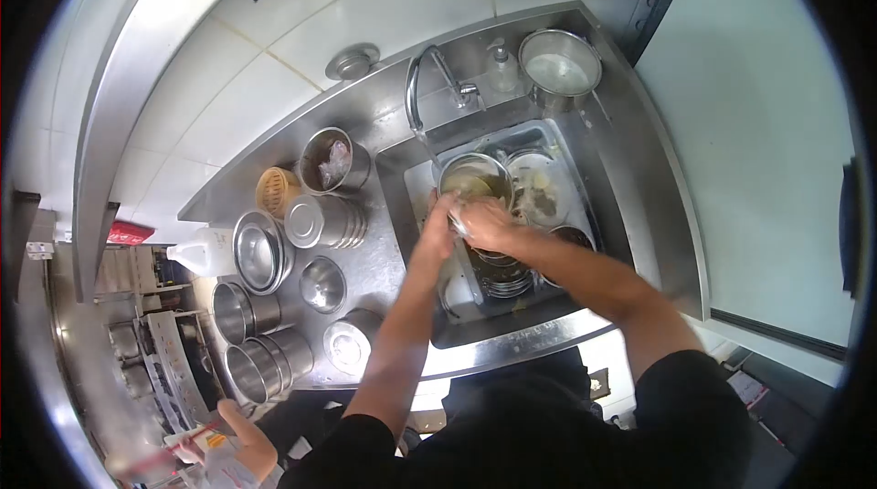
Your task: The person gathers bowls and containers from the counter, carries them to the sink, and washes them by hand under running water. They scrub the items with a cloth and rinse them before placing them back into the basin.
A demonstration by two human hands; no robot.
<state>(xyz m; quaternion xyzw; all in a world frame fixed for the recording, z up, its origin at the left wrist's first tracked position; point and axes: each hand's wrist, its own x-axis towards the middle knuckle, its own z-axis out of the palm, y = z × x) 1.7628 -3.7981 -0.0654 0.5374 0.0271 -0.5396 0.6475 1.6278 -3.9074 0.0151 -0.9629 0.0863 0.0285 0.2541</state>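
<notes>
Both hands meet at the near rim of a round metal pot (476, 166) in the sink, which holds murky yellowish liquid. My left hand (441, 220) is closed at the pot's left front edge. My right hand (489, 223) curls close beside it, knuckles up. A small whitish, shiny thing (458, 222) shows between them; I cannot tell what it is. Below the hands, a stack of metal dishes (506, 284) stands in the sink. Directly behind the pot, the curved faucet (413, 105) hangs over the sink.
On the left counter stand a pot with a plastic bag (334, 161), stacked lidded tins (315, 220), metal bowls (258, 251) and nested pots (254, 370). A soap bottle (501, 69) and a large pot (560, 69) stand behind the sink. Another person's arm (247, 439) shows lower left.
</notes>
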